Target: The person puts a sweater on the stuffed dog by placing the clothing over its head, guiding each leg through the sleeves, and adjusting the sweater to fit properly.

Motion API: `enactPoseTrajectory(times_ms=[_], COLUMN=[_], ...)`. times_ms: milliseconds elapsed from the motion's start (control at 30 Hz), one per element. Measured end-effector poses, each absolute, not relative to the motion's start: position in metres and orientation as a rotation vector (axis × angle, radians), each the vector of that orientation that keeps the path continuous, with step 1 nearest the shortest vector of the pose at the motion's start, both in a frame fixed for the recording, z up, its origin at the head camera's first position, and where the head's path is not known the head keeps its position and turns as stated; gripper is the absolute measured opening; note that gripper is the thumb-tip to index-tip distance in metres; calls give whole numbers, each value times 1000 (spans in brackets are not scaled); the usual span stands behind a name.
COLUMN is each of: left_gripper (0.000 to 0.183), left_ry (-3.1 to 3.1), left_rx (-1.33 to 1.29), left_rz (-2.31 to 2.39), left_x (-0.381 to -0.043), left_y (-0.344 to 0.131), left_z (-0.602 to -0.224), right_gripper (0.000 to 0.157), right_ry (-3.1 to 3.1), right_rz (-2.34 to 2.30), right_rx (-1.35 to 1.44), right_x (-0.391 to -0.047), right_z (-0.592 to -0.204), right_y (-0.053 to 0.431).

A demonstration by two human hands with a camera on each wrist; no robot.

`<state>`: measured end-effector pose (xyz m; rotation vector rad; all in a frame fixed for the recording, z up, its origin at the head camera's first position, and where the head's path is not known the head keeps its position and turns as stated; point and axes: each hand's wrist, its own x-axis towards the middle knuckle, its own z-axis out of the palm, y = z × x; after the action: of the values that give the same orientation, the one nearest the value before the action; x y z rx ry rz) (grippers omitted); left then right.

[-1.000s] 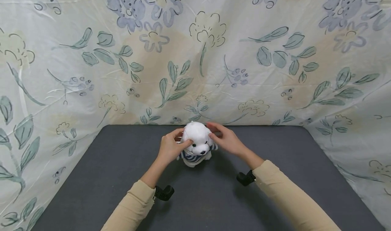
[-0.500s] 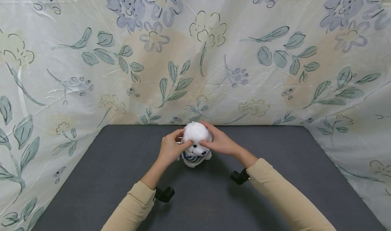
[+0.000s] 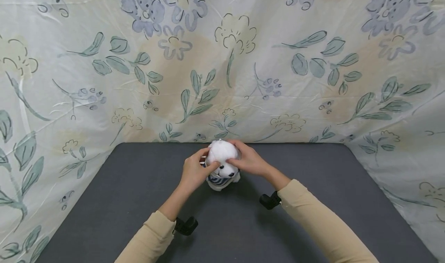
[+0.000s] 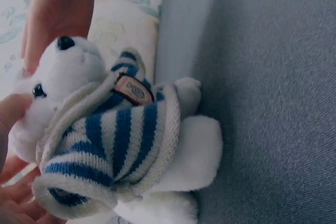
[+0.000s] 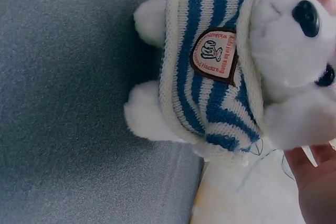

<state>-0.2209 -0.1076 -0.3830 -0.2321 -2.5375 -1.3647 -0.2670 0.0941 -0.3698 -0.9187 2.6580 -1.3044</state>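
A small white plush bear in a blue-and-cream striped knitted sweater [image 3: 221, 166] stands upright on the dark grey fabric-covered table [image 3: 104, 201], near the table's far edge at 12 o'clock from the person and close to the foot of the floral-printed cloth backdrop [image 3: 222, 62]. The left hand [image 3: 193, 172] is at 9 o'clock of the plush bear; its fingers are curled around the left side of the white head, with the thumb lying across the face near the eye. The right hand [image 3: 249, 161] is at 3 o'clock of the plush bear; its fingers are wrapped over the top and right side of the head, with the thumb meeting the muzzle area. Both hands are clamped on the head, and their thumbs lie close together at the front of the face. In the left wrist view, the plush bear [image 4: 115, 140] shows its black nose, one black eye and a small oval patch on the sweater, with the left hand [image 4: 13, 182] touching the head from the lower left edge of the frame. In the right wrist view, the plush bear [image 5: 220, 77] shows a round brown-edged label on the chest, and the right hand [image 5: 315, 182] appears beyond the head at 4 o'clock. Both forearms wear beige long sleeves [image 3: 323, 224], and a black wrist-mounted device [image 3: 269, 200] sits at each cuff.
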Motion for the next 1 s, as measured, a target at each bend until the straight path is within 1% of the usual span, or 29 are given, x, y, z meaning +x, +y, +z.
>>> enactPoseTrajectory(times_ms=[200,333,400,700,800,1000], left_gripper=[58,59,56,27,22,17], left_ry=[-2531,-2544,-2555,-2485,-2482,-2485], left_rx=[-218,-154,-124,-113,-106,-74], left_rz=[-1257,-1245,-1255,-1358,-1339,-1289], left_x=[-211,-206,-205,-213,-215,-218], left_y=[-109,-112,-115,-120,-119,-118], left_z=[-385,-391,-394,-403,-404,-402], right_gripper=[53,54,54,56,55,55], right_ry=[2652,2661,2664,2658,2668,2656], right_rz=[-1322,-1324,-1325,-1328,-1310,-1320], right_rx=[-927,-917,-910,-889,-885,-893], right_x=[-265,-264,-264,-264,-264,-263], right_z=[-371,-372,-372,-372,-372,-373], right_y=[95,95,95,95,95,95])
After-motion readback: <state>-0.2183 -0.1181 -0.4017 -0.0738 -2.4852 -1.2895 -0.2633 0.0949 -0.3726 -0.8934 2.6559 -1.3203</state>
